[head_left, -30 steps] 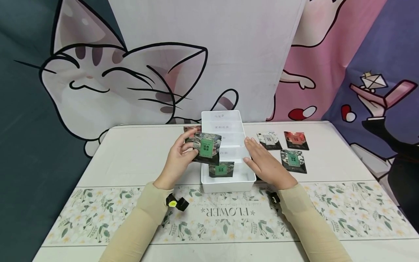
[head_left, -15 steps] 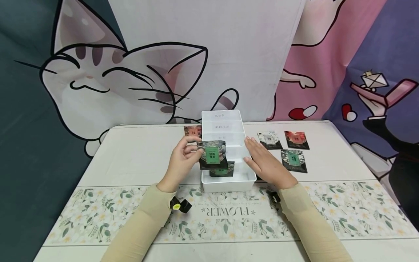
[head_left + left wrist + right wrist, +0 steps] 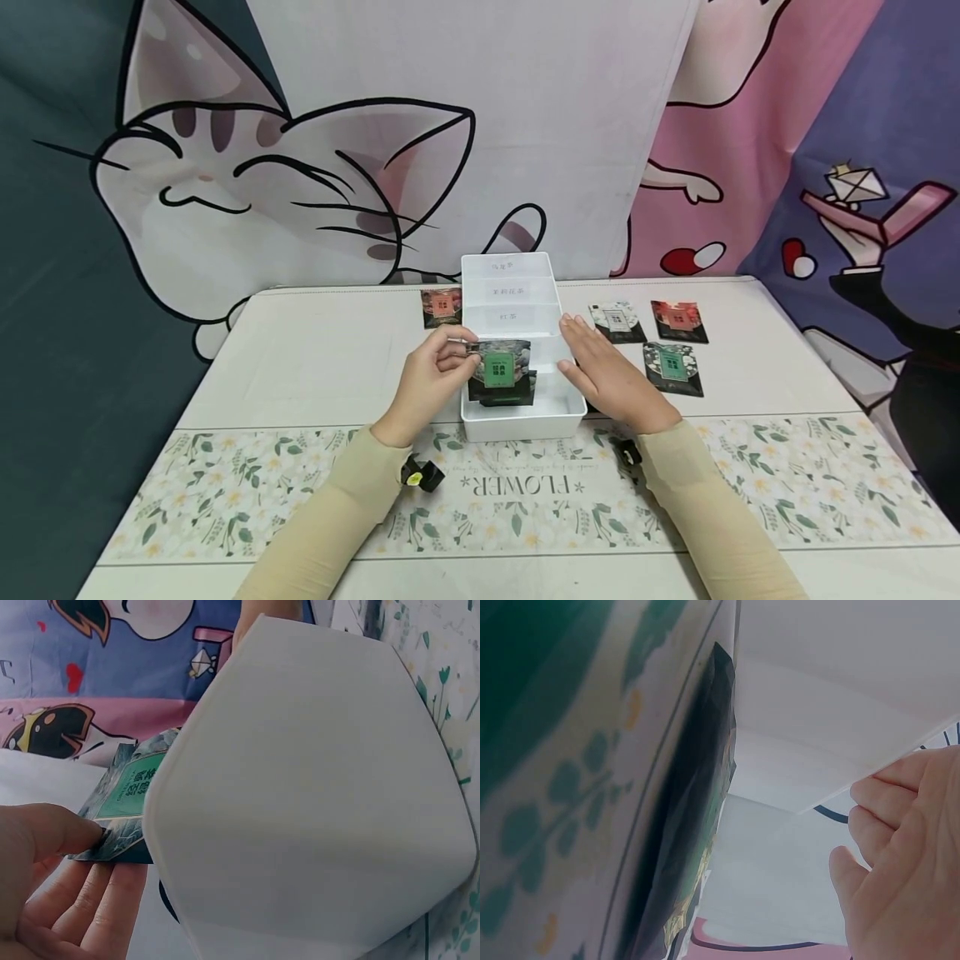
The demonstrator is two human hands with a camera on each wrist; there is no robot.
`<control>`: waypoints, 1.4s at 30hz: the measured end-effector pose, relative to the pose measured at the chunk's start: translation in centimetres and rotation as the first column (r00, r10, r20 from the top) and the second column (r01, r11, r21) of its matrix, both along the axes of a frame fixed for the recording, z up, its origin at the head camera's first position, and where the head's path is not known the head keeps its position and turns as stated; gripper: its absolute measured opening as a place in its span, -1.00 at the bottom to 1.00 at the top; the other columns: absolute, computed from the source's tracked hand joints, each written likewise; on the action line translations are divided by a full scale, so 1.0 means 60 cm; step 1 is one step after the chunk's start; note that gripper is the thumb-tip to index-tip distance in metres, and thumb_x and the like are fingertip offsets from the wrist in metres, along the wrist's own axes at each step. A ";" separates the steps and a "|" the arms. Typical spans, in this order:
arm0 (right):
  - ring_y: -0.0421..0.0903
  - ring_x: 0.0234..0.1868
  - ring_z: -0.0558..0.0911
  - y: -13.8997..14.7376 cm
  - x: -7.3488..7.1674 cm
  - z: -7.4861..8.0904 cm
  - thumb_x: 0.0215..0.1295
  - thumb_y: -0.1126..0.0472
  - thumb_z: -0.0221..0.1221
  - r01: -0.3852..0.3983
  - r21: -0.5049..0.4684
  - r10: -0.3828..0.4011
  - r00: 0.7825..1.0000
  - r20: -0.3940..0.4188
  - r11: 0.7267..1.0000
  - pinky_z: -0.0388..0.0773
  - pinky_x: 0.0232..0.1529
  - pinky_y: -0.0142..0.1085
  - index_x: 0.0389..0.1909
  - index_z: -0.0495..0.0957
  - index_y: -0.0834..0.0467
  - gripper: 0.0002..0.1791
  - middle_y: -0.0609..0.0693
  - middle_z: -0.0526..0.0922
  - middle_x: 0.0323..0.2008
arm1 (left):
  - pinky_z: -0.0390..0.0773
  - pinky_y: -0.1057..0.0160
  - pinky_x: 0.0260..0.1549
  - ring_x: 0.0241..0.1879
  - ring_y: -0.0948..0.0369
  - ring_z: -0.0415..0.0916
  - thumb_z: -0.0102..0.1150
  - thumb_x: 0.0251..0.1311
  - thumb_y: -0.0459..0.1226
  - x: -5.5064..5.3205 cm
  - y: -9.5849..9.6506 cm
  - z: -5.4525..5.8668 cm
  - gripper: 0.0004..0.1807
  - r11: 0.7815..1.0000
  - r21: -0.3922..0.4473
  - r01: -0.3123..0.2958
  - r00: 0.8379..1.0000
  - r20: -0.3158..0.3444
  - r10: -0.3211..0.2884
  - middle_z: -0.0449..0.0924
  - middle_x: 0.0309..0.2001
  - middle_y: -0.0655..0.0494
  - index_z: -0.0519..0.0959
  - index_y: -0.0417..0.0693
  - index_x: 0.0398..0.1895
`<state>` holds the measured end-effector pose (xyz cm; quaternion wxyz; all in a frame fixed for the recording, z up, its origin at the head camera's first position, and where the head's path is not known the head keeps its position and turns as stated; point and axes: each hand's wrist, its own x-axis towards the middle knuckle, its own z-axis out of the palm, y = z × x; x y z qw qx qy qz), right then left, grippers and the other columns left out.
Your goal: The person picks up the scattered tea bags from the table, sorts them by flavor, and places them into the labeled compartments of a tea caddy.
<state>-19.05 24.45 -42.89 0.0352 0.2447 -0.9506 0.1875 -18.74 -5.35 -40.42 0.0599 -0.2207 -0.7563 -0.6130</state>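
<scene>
Sorting tea sachets, by the look of it; step in hand likely placing. Left hand (image 3: 429, 382) pinches a green-labelled sachet (image 3: 499, 371) by its left edge, above the near compartment of the white divided box (image 3: 525, 428), where another sachet (image 3: 532, 392) sits, mostly hidden. Right hand (image 3: 617, 377) lies with fingers extended at the box's right rim, probably steadying it. Red-labelled sachet (image 3: 678, 321) waits toward the table's (image 3: 330, 358) far right corner. Next move seems to call for lowering the pinched sachet upright, then releasing.
</scene>
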 end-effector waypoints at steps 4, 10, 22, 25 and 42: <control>0.09 0.63 -0.14 0.000 0.001 0.001 0.65 -0.11 -0.20 0.001 -0.002 -0.001 1.000 0.006 1.000 -0.11 0.58 0.06 0.62 -0.12 0.25 -0.24 0.14 -0.07 0.62 | 0.71 0.30 -0.17 -0.22 0.09 0.69 0.28 0.24 -0.51 0.002 0.002 -0.001 -0.82 0.999 -0.038 0.017 0.999 -0.044 -0.019 0.71 -0.23 -0.07 0.59 -0.21 -0.12; 0.10 0.62 -0.14 0.001 0.002 0.002 0.65 -0.11 -0.20 -0.001 -0.005 0.001 1.000 0.008 1.000 -0.11 0.58 0.05 0.62 -0.12 0.25 -0.24 0.15 -0.07 0.62 | 0.71 0.29 -0.17 -0.23 0.18 0.68 0.25 0.23 -0.52 0.003 0.004 -0.007 -0.85 0.996 -0.063 0.056 0.996 -0.062 -0.060 0.70 -0.23 -0.01 0.57 -0.21 -0.19; 0.13 0.62 -0.12 0.000 0.003 0.004 0.65 -0.08 -0.18 -0.001 -0.011 0.001 1.000 0.001 1.000 -0.08 0.56 0.10 0.61 -0.12 0.27 -0.25 0.18 -0.06 0.61 | 0.69 0.35 -0.17 -0.19 0.18 0.67 0.22 0.29 -0.48 0.001 -0.005 -0.003 -0.73 0.946 -0.323 -0.014 0.946 -0.312 -0.093 0.71 -0.12 0.03 0.65 -0.13 0.02; 0.13 0.62 -0.12 0.000 0.002 0.003 0.65 -0.08 -0.19 -0.004 -0.013 0.004 1.000 -0.005 1.000 -0.07 0.56 0.10 0.61 -0.11 0.28 -0.25 0.18 -0.05 0.61 | 0.69 0.34 -0.17 -0.16 0.17 0.68 0.21 0.29 -0.48 -0.003 -0.011 -0.002 -0.78 0.927 -0.370 -0.064 0.925 -0.371 -0.084 0.71 -0.11 0.02 0.66 -0.13 -0.04; 0.13 0.62 -0.12 0.000 0.000 0.005 0.65 -0.08 -0.19 -0.010 -0.017 0.010 1.000 -0.006 1.000 -0.07 0.56 0.09 0.61 -0.11 0.29 -0.25 0.19 -0.05 0.61 | 0.67 0.41 -0.22 -0.22 0.19 0.63 0.22 0.26 -0.49 -0.002 -0.010 -0.003 -0.85 0.890 -0.452 -0.060 0.925 -0.361 -0.121 0.62 -0.21 0.05 0.62 -0.16 -0.16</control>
